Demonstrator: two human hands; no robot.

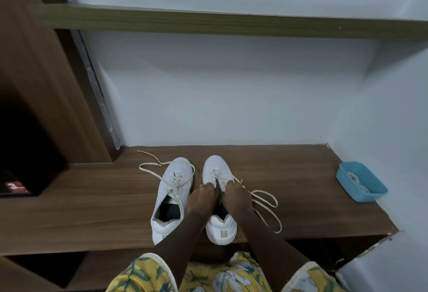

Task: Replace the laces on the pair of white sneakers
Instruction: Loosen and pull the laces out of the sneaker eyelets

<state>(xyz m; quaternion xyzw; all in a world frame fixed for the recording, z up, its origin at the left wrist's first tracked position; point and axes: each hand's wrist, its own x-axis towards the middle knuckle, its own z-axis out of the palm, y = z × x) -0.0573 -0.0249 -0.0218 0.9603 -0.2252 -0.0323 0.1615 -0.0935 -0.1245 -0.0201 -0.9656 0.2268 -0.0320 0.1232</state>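
- Head view: white sneaker (pixel 216 172) lies lengthwise beneath the hands, toe pointing away.
- Left hand (pixel 201 195), right hand (pixel 236 195) both curled, pinching its cream lace (pixel 264 191).

left grip (pixel 201 195) and right grip (pixel 236 193) seem to pinch the laces (pixel 219 178) on the right-hand sneaker (pixel 214 164).

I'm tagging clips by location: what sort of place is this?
Probably a home nook: a built-in wooden bench in a plain-walled alcove, a shelf above, a wooden cabinet beside it.
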